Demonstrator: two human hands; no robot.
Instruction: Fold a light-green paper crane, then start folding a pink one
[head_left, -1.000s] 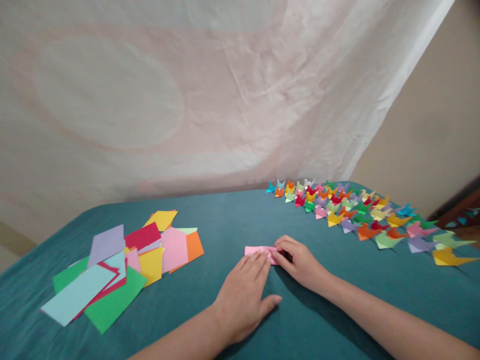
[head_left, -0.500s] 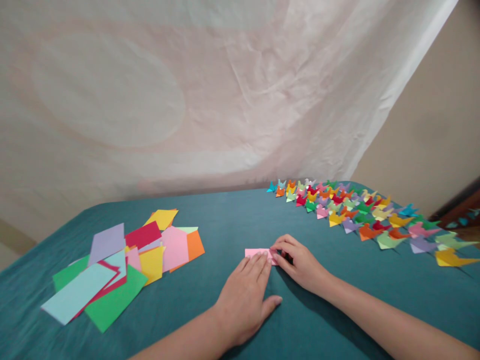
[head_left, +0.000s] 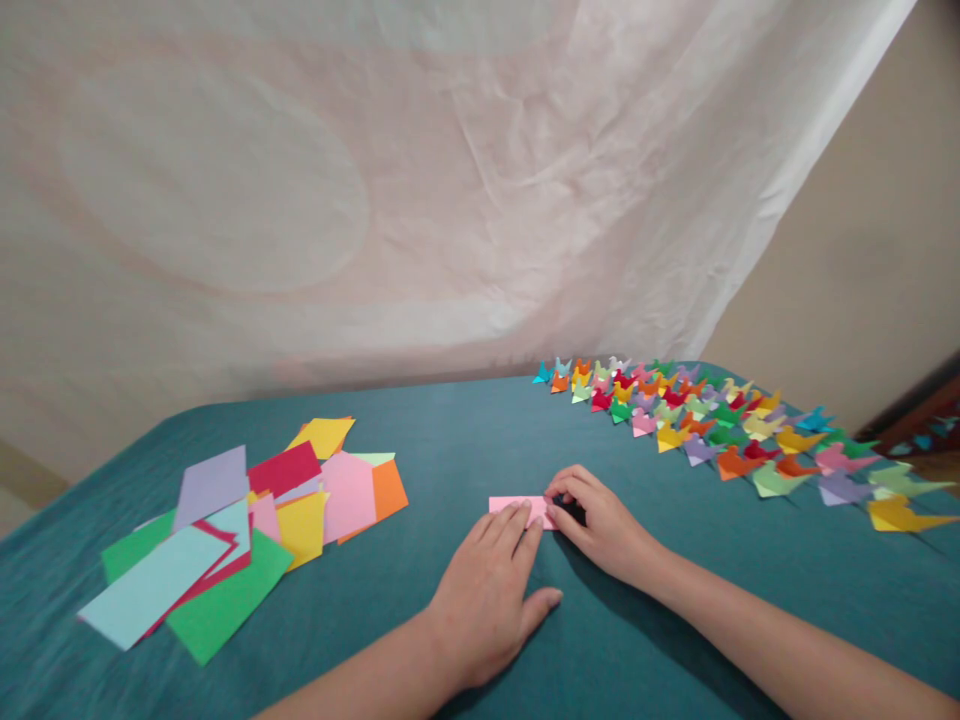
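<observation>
A narrow strip of folded pink paper (head_left: 507, 503) lies on the table in front of me. My left hand (head_left: 493, 590) rests flat over it, fingers stretched out on the paper's lower part and thumb out to the side. At the strip's right end, my right hand (head_left: 600, 522) pinches the edge between thumb and fingers. Parts of the paper are hidden under the fingers.
Loose colored paper sheets (head_left: 217, 605) lie in an overlapping pile on the left. Rows of folded paper birds (head_left: 739, 465) stand at the right. A teal cloth (head_left: 420, 430) covers the table, and a pale curtain (head_left: 450, 200) hangs behind it.
My right fingers have shifted very slightly along the paper's right end. My left hand stays nearly where it was on the strip.
</observation>
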